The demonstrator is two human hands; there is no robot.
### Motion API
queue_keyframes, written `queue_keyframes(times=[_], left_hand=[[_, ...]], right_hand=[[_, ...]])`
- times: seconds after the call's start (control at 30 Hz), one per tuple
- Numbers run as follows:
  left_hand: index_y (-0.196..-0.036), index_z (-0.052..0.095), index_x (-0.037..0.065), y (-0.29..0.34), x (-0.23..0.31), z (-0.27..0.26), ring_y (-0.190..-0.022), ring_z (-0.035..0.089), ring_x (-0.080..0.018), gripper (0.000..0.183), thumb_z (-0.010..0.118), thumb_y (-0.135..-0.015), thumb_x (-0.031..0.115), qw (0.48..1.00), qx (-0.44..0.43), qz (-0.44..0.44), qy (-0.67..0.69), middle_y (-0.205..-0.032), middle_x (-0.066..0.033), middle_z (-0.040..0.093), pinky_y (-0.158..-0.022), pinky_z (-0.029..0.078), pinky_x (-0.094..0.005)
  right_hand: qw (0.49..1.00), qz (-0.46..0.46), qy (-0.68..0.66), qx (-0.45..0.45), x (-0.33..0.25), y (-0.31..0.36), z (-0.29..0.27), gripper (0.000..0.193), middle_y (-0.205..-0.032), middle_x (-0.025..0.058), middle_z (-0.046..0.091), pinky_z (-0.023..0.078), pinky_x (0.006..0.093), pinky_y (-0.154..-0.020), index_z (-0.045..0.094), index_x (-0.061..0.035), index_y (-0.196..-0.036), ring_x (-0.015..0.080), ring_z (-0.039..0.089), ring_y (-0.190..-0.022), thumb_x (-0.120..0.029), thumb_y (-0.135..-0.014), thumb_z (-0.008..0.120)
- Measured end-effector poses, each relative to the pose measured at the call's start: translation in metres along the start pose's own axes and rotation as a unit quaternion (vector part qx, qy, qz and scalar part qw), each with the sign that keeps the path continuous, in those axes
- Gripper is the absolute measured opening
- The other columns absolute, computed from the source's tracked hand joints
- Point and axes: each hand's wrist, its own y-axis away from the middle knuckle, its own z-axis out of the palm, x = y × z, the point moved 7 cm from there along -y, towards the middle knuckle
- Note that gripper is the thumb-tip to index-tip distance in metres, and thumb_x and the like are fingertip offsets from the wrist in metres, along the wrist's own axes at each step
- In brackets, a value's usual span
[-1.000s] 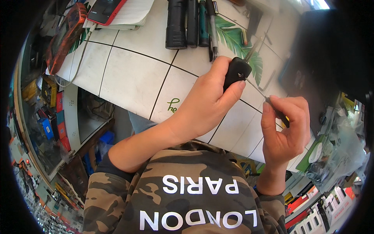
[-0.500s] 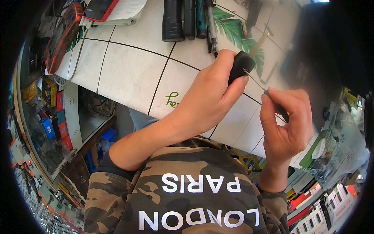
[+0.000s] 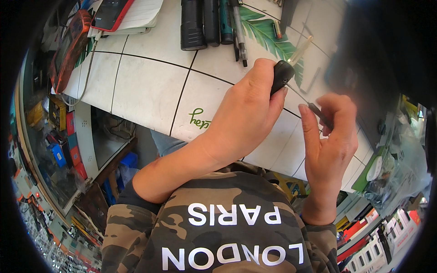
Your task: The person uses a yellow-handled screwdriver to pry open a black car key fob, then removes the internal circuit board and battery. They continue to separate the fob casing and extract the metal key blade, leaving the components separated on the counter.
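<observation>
My left hand [image 3: 252, 107] is closed round a black car key [image 3: 283, 73], thumb and forefinger gripping its rounded body. A pale narrow blade [image 3: 301, 50] points away from its far end. My right hand [image 3: 331, 129] holds a thin screwdriver [image 3: 321, 115] by its dark handle, thumb on one side and fingers curled on the other. Its slender shaft runs up to the left, and the tip meets the end of the key body beside my left thumb. Most of the key's underside is hidden by my left hand.
On the white tiled-pattern table [image 3: 150, 86] lie a black flashlight [image 3: 193, 27], a pen [image 3: 240, 36], a small battery [image 3: 277, 29] and a hex key [image 3: 311, 80]. A red-edged phone [image 3: 111, 13] rests on papers beside an orange meter [image 3: 70, 50]. A dark, blurred object stands right.
My right fingers have loosened and shifted along the screwdriver handle, with the forefinger lifted. The screwdriver tip stays at the key. The view has shifted slightly.
</observation>
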Motion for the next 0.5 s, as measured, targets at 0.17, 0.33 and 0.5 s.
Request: queue_keyframes(times=[0.17,0.33,0.5], left_hand=[[-0.098,0.039,0.000,0.001,0.001,0.002,-0.069,0.056,-0.0405,0.023,0.056,-0.083,0.003,1.000,0.001,0.009,-0.009,-0.080,-0.0215,0.055,-0.057,0.044,-0.0439],[-0.098,0.039,0.000,0.001,0.002,0.001,-0.068,0.056,-0.0403,0.023,0.056,-0.083,0.003,0.999,0.003,0.022,-0.024,-0.080,-0.0211,0.055,-0.056,0.044,-0.0437],[-0.103,0.041,0.000,0.002,0.000,0.001,-0.063,0.055,-0.0316,0.024,0.056,-0.085,0.004,1.000,-0.003,0.008,-0.014,-0.075,-0.0165,0.055,-0.055,0.043,-0.0369]], right_hand=[[0.994,-0.075,0.079,-0.029,-0.005,0.000,-0.001,0.021,-0.067,0.0095,0.047,0.036,0.0339,-0.051,0.053,-0.0022,-0.075,0.0252,0.046,-0.056,-0.008,-0.072,0.073],[0.995,-0.059,0.067,-0.034,0.000,0.000,0.002,0.023,-0.062,0.0076,0.046,0.035,0.0328,-0.048,0.052,-0.0031,-0.072,0.0241,0.045,-0.051,-0.012,-0.073,0.073],[0.998,-0.067,0.001,0.001,0.002,-0.001,0.002,0.024,-0.056,0.0067,0.045,0.035,0.0324,-0.045,0.052,-0.0033,-0.072,0.0243,0.045,-0.048,-0.013,-0.074,0.073]])
